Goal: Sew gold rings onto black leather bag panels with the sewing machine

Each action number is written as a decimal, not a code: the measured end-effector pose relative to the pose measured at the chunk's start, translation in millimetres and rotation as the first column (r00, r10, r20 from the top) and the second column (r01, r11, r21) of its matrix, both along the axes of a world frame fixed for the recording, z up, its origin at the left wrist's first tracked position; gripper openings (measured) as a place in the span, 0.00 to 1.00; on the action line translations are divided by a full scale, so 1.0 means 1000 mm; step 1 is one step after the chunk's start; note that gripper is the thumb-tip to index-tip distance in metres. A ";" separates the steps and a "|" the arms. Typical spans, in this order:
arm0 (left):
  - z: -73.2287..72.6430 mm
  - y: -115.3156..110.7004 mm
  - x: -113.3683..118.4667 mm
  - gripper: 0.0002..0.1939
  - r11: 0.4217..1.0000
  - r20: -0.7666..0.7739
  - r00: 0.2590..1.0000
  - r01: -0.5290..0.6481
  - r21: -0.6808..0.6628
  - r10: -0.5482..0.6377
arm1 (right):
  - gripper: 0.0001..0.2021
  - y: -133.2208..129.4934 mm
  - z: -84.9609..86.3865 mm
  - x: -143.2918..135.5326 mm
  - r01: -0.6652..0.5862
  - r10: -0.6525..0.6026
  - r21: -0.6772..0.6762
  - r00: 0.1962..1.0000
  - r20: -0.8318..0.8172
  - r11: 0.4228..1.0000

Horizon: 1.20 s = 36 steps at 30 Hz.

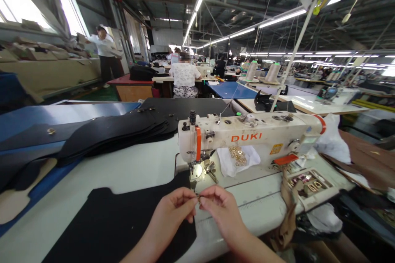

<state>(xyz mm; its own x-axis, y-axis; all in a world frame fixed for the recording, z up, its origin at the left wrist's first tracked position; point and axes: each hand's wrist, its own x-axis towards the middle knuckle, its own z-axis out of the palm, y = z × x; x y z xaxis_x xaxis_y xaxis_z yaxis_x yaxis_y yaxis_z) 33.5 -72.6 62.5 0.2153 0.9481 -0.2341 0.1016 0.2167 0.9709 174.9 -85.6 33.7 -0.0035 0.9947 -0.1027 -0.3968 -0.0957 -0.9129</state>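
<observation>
Your left hand [173,210] and right hand [221,209] pinch a small piece [198,198] between them, too small to identify, before the sewing machine [247,135], near the edge of the black panel [120,211]. Recommended: light, even grip, wrists steady, fingertips clear of the needle [191,168].

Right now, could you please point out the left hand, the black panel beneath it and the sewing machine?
Left hand [173,209]: head view, its middle.
Black panel [119,218]: head view, bare middle.
Sewing machine [249,130]: head view, white body.
</observation>
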 end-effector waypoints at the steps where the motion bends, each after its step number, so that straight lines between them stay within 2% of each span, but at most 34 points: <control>1: 0.000 0.001 -0.001 0.14 1.000 0.016 1.000 0.002 -0.020 -0.002 | 0.12 0.001 -0.001 0.000 -0.006 0.006 -0.008 1.000 -0.006 1.000; 6: -0.003 0.001 -0.006 0.17 0.998 0.066 0.998 0.009 -0.056 -0.006 | 0.13 0.005 -0.001 0.003 -0.047 0.045 -0.045 0.998 -0.044 0.998; 11: -0.006 -0.003 -0.011 0.17 0.997 0.073 0.997 -0.020 -0.073 0.025 | 0.12 0.005 0.002 0.005 -0.006 0.007 -0.082 1.000 0.005 0.997; 15: -0.003 -0.006 -0.011 0.15 0.994 0.081 0.995 -0.045 -0.101 0.054 | 0.12 0.004 0.006 0.005 0.007 -0.005 -0.054 1.000 0.026 0.998; 21: 0.000 -0.009 -0.013 0.14 0.994 0.066 0.997 -0.041 -0.105 0.048 | 0.10 0.001 0.009 0.007 -0.110 0.110 -0.057 0.994 0.001 0.992; 25: -0.001 -0.009 -0.013 0.15 0.992 0.071 0.997 -0.025 -0.120 0.034 | 0.13 0.001 0.005 0.005 -0.142 0.139 -0.084 0.990 -0.032 0.986; 28: 0.001 -0.010 -0.012 0.15 0.991 0.068 0.997 -0.025 -0.131 0.034 | 0.15 0.000 0.002 0.004 -0.161 0.161 -0.114 0.987 -0.004 0.980; 30: 0.002 -0.010 -0.013 0.16 0.989 0.060 0.998 -0.026 -0.143 0.035 | 0.13 0.000 0.007 0.009 -0.167 0.173 -0.087 0.982 0.072 0.982; 32: 0.001 -0.010 -0.016 0.18 0.988 0.051 0.998 -0.024 -0.154 0.032 | 0.09 0.002 0.022 0.023 -0.110 0.093 0.052 0.963 0.254 0.993; 33: -0.001 -0.010 -0.018 0.19 0.987 0.052 0.998 -0.016 -0.158 0.025 | 0.06 0.005 0.035 0.034 -0.059 -0.009 0.174 0.930 0.366 0.983; 34: -0.004 -0.009 -0.020 0.19 0.987 0.059 0.998 -0.005 -0.159 0.015 | 0.04 0.010 0.051 0.048 -0.007 -0.156 0.324 0.865 0.477 0.946; 36: -0.011 -0.007 -0.024 0.20 0.986 0.083 0.997 0.008 -0.168 0.006 | 0.05 0.027 0.088 0.079 0.040 -0.489 0.628 0.666 0.563 0.777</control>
<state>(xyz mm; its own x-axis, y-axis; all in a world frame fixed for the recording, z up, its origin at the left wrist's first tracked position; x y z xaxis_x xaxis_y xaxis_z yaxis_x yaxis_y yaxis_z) 9.0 -79.3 51.7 0.2415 0.8966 -0.3712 0.0225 0.3773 0.9258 254.2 -58.7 121.8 0.1142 0.8157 0.5671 0.4117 0.4807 -0.7743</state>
